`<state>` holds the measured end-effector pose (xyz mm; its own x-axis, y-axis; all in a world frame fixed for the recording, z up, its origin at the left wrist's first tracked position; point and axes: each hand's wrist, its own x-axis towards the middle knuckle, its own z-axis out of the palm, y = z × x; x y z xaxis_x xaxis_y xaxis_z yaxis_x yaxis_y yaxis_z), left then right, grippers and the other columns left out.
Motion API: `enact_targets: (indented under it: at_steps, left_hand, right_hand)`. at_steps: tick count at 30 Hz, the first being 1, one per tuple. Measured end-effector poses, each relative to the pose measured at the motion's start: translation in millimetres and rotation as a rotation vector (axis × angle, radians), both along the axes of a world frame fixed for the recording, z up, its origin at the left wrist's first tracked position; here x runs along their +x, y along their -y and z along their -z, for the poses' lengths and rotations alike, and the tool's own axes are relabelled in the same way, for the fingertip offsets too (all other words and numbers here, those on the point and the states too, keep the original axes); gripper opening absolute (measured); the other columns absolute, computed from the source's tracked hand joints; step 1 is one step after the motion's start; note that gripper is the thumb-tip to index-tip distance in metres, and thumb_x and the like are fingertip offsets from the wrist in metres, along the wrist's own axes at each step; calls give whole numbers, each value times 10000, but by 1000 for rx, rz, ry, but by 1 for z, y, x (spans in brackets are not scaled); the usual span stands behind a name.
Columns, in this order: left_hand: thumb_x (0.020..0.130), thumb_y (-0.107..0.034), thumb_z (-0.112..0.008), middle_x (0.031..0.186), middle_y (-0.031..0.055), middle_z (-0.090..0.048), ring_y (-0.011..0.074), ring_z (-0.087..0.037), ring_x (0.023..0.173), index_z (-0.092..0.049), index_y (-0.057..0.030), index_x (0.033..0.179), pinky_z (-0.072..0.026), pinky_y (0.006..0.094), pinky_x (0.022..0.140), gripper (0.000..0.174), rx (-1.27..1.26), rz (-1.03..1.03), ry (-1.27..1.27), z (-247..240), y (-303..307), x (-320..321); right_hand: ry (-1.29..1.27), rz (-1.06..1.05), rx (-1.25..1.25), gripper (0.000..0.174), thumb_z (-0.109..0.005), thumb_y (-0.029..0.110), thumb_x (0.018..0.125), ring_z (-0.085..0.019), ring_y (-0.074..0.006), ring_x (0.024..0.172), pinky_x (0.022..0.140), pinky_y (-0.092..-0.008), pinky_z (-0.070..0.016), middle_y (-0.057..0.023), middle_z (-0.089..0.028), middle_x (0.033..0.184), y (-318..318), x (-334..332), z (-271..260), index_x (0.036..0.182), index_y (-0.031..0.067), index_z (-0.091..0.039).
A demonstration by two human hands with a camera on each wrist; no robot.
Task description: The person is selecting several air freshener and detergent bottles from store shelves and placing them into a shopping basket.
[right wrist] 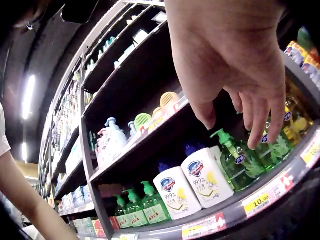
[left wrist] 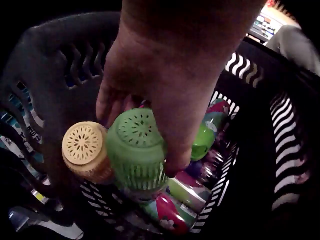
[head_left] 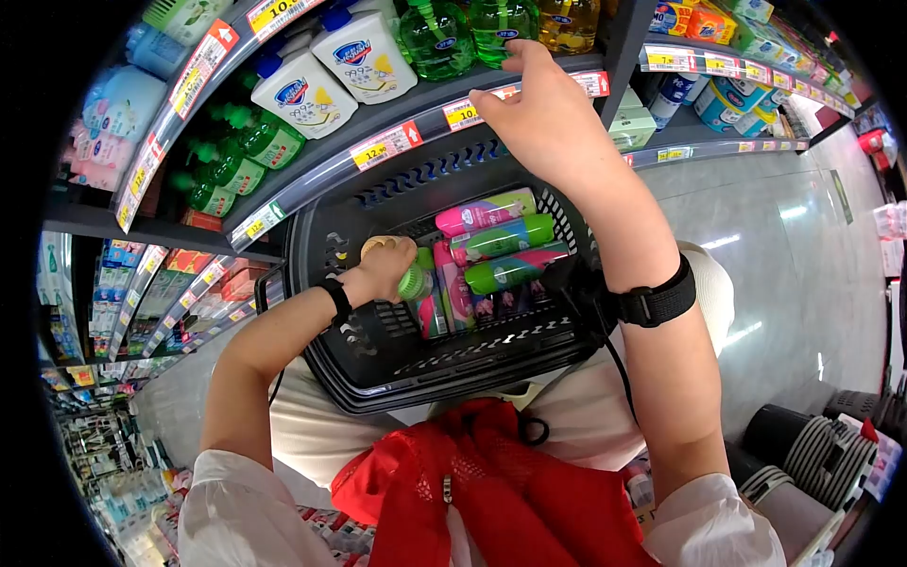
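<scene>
Inside the black shopping basket, my left hand grips a green air freshener tub with a perforated top, thumb on one side and fingers on the far side. Right beside it is a yellow tub of the same kind. Several pink and green spray cans lie in the basket. My right hand reaches up to the shelf with fingers spread and slightly bent. In the right wrist view its fingertips hang just in front of the green pump bottles, with nothing held.
White pump bottles and smaller green pump bottles line the shelf to the left. An amber bottle stands at the right end. Price tags run along the shelf edge. Grey floor shows at right.
</scene>
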<state>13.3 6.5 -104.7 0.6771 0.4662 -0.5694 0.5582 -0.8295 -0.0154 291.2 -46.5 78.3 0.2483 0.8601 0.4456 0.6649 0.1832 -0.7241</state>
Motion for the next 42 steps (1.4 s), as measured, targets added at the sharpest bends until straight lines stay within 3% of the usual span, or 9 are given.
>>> enact_targets:
  at_steps: [2,11,14,17,21,24,26,30,42]
  left_hand:
    - [437,-331,-851,1071,144,-496,314,-538,983,-445,10,1145,-472,377,795,884,144,234,9,6,5,-6]
    - [482,-384,-839,1141,103,-494,253,-491,1054,-436,-28,1224,-449,398,770,916,239,97,-443,29,16,-2]
    - [548,-358,-817,1147,76,-473,260,-478,1059,-455,-69,1226,-447,417,705,821,325,84,-518,62,12,-16]
    - [600,-330,-792,1152,54,-442,260,-463,1053,-481,-105,1203,-443,423,661,715,436,84,-467,90,8,-34]
    - [676,-299,-740,1144,52,-421,250,-447,1050,-484,-110,1201,-430,417,678,615,299,121,-611,37,17,-5]
    - [581,-394,-795,1176,46,-412,236,-393,1130,-423,-95,1275,-380,371,827,842,266,245,-556,34,16,-8]
    - [790,-197,-601,1111,42,-429,245,-411,1073,-525,-126,1176,-372,426,749,400,394,370,-456,47,13,-18]
    - [773,-271,-647,1099,24,-416,211,-407,1049,-508,-140,1205,-343,343,785,472,544,298,-544,58,8,-11]
    - [831,-188,-569,1062,94,-404,280,-432,962,-525,-90,1185,-398,442,720,370,671,241,-696,75,20,-4]
  right_hand:
    - [5,-1,-17,537,-663,189,742,-574,-389,970,840,-404,-470,-294,-574,1002,1,1,0,1117,-121,-437]
    - [-28,1,-19,505,-662,181,740,-584,-391,938,827,-413,-476,-292,-582,959,2,3,-3,1087,-116,-448]
    - [3,8,-100,629,-636,262,782,-619,-271,917,835,-351,-467,-212,-556,1163,1,5,-2,1265,-57,-392]
    - [2,20,-101,626,-635,263,781,-618,-276,925,838,-354,-467,-213,-558,1160,1,5,-3,1263,-57,-395]
    - [17,24,-89,627,-637,261,780,-616,-283,933,842,-358,-466,-216,-557,1162,2,4,-3,1265,-55,-395]
    - [8,18,-50,556,-650,223,760,-594,-337,950,840,-386,-469,-252,-556,1096,1,3,-2,1166,-84,-425]
    - [-1,10,-3,487,-663,183,740,-572,-390,966,836,-414,-473,-287,-557,1028,1,2,0,1067,-113,-456]
    - [-2,11,-10,480,-661,184,741,-571,-391,965,835,-413,-474,-274,-561,1013,2,3,-2,1059,-107,-450]
    - [5,7,-48,471,-656,190,744,-571,-391,953,824,-423,-477,-276,-547,1024,-1,1,-2,1050,-100,-447]
